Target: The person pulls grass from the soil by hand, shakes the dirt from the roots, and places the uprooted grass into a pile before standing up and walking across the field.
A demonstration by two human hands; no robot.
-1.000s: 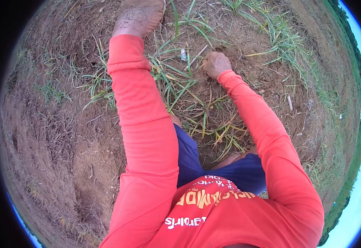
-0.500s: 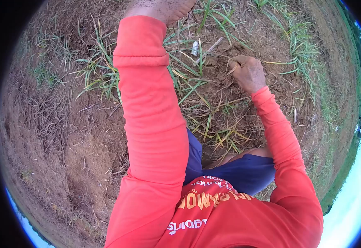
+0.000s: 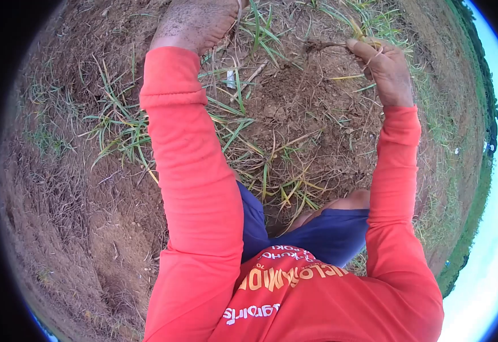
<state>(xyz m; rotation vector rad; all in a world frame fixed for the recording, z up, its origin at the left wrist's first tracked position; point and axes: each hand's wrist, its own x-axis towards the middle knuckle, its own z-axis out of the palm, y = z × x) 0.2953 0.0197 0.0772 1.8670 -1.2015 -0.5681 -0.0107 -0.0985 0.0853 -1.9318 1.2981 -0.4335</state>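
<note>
Along the top of my feed, the left hand is cut off by the frame edge; I see its soil-speckled back and fingers that look bent, but the palm is hidden, so I can't tell how far it is closed or what it grips. A pale strand shows beside those fingers, too cropped for me to trace. Well apart from it, the right hand is clearer: thumb and fingers are pinched together on a slender plant, whose dark, soil-matted root end sticks out past the thumb toward the other hand. How high it sits above the soil I can't judge from this angle, and its leaf end blurs into the grass behind. Something thin curls over the fingers, perhaps part of the same plant. Between the red sleeves, I make out a small white scrap, too small to identify, and a yellow-green tuft partly hidden near the dark blue shorts.
</note>
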